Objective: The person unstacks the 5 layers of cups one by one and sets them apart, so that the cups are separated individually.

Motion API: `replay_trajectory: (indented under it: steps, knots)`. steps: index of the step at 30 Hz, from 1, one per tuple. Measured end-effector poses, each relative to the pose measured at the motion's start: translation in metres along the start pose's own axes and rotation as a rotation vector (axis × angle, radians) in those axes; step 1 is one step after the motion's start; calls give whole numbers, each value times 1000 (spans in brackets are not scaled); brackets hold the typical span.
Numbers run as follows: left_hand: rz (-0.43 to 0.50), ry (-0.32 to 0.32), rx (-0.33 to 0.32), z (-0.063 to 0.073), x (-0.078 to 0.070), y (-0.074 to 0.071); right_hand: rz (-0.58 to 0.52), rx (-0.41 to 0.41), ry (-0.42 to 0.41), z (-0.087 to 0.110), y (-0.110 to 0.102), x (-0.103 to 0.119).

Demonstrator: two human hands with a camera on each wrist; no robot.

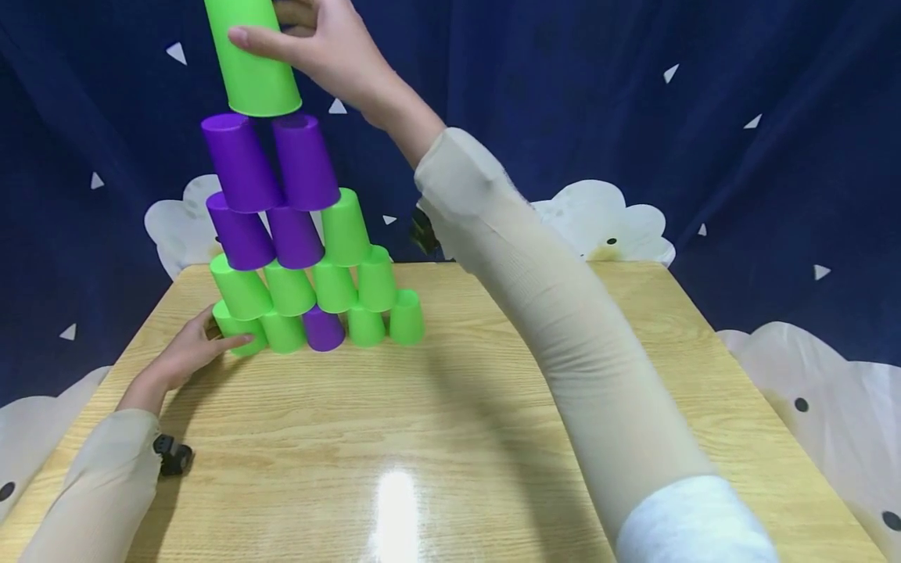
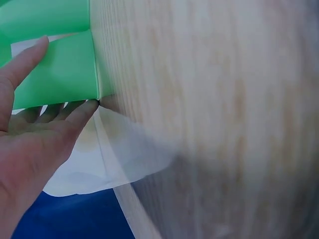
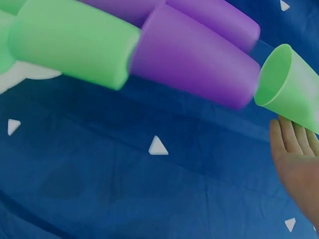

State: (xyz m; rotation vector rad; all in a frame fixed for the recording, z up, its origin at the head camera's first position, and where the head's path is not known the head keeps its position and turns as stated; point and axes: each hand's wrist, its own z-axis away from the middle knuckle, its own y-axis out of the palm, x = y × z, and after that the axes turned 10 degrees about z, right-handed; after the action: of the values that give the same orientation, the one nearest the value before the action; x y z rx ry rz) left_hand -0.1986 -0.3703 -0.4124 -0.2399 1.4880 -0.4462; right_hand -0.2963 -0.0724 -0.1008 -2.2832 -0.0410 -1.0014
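Note:
Upside-down green and purple cups form a tiered stack at the left of the table. My right hand [image 1: 331,47] holds a green cup [image 1: 256,70] between thumb and fingers at the top, mouth down, over two purple cups [image 1: 239,164]. In the right wrist view this held cup [image 3: 296,89] meets or nearly meets the end of a purple cup [image 3: 194,57]; contact is unclear. Down at the base, my left hand [image 1: 190,348] has its thumb in front of the leftmost green cup [image 1: 239,332] and its fingers around the far side. The left wrist view shows that cup [image 2: 60,69] between thumb and fingers.
A lower tier mixes purple cups with a green cup [image 1: 345,227]. One purple cup [image 1: 324,328] sits among green ones in the bottom row. The wooden table [image 1: 296,453] extends right and toward me. Behind it hangs a dark blue curtain [image 1: 535,94] with white shapes.

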Motion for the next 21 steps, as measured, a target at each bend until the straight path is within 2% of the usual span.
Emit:
replay_trajectory:
  steps: [6,10,13,16,21]
  knots:
    - [-29,-4,-1,0,0,-2,30,-60,-26,17,-41,-3]
    - [-17,-16,-4,1,-1,-2,-81,-136,-30,39,-72,-20]
    - [-3,-26,-3,1,-1,-2,-125,-177,-21,60,-95,-39]
    - [2,-31,-2,2,0,-3,-125,-215,19,81,-116,-61]
    - [6,-30,1,2,-1,-2,-140,-290,200,121,-147,-102]
